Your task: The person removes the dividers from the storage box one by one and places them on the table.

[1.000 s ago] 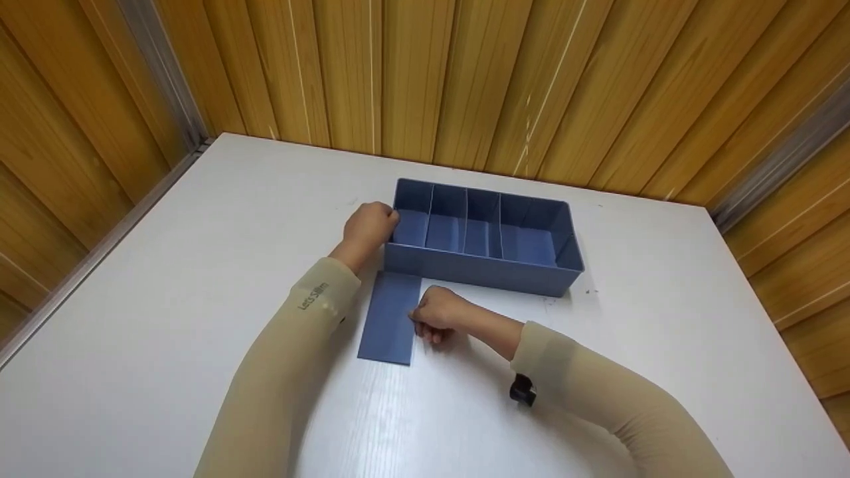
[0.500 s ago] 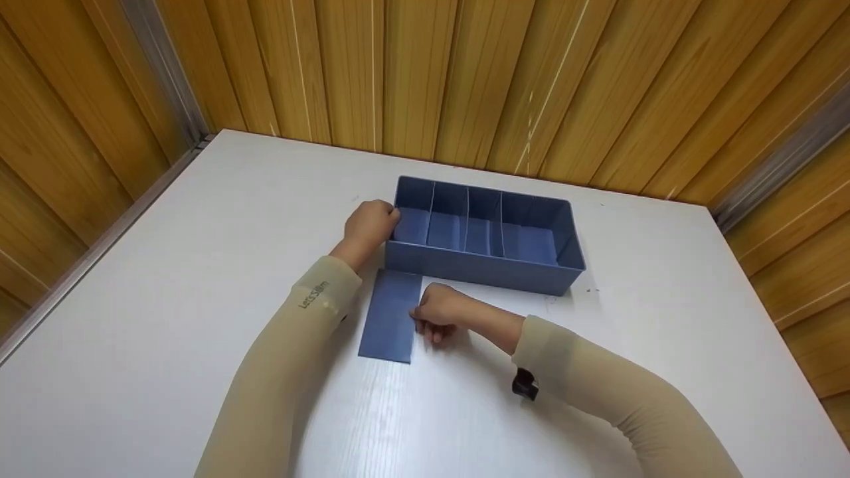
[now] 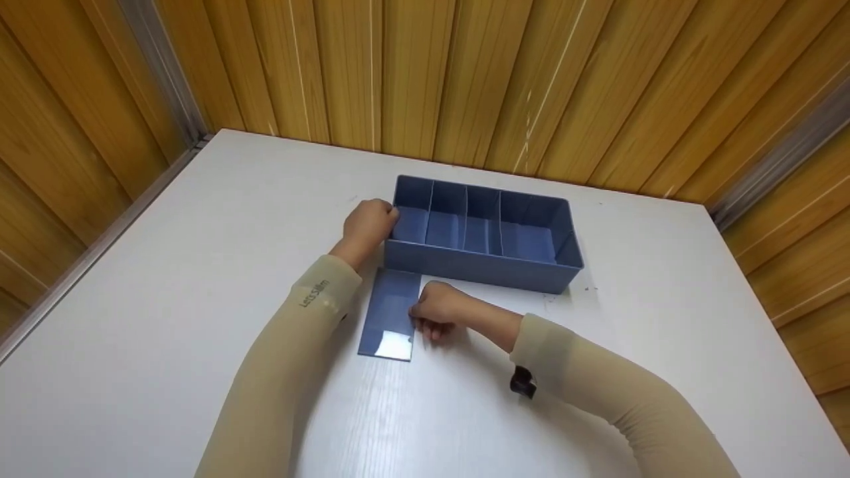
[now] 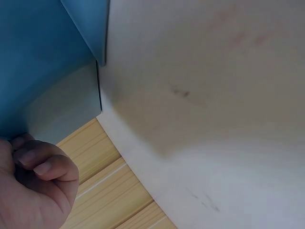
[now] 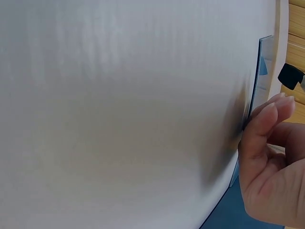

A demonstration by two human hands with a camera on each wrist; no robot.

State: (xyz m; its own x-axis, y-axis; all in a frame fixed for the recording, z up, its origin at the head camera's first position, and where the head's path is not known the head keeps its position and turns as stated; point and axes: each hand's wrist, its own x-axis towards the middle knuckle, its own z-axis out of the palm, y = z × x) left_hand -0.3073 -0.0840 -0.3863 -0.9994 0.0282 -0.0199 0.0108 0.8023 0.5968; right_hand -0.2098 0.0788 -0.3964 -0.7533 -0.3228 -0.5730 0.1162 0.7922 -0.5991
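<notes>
A blue box [image 3: 485, 269] with three thin dividers stands on the white table. My left hand [image 3: 368, 224] grips the rim of its left end wall; in the left wrist view, curled fingers [image 4: 52, 164] show beside the blue wall. In front of the box's left part lies a flat rectangular blue panel [image 3: 385, 309], its far end close to the box. My right hand [image 3: 438, 309] pinches the panel's right long edge between thumb and fingers. Seen from the right wrist, the thin panel [image 5: 256, 95] stands edge-on at the fingertips. The left thumb is hidden in the left wrist view.
The white table [image 3: 199, 265] reaches back to a wood-look panelled wall [image 3: 412, 79], with more panelling at both sides. A black piece [image 3: 523, 383] hangs at the right sleeve's cuff.
A bright reflection has appeared on the near end of the blue panel, as if its tilt has changed slightly. Both hands and the box stay practically where they were.
</notes>
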